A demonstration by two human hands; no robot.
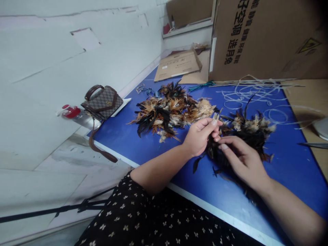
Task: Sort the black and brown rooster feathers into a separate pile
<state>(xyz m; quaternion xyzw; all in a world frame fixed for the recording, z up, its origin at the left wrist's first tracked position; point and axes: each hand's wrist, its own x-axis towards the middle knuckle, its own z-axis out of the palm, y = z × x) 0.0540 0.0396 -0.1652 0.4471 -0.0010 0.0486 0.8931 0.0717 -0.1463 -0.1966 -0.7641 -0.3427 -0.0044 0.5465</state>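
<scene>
My left hand [201, 135] is closed around a small bunch of feathers [216, 116], its pale quill ends sticking up past the thumb and its dark plumes hanging below. Close beside it, my right hand [242, 160] has thumb and forefinger pinched together at the bunch's edge; what lies between those fingertips is too small to make out. Just behind the hands is a pile of mostly black feathers [252, 136] with some pale fluff. A larger heap of brown, black and cream feathers [174, 109] lies further left on the blue table [289, 167].
Thin clear strips [246, 90] lie tangled at the back, near teal ties [201, 86]. A large cardboard box [266, 41] and flat cardboard [176, 65] stand behind. A handbag [104, 102] and water bottle [79, 116] are at left. A dark pointed blade [314, 145] lies right.
</scene>
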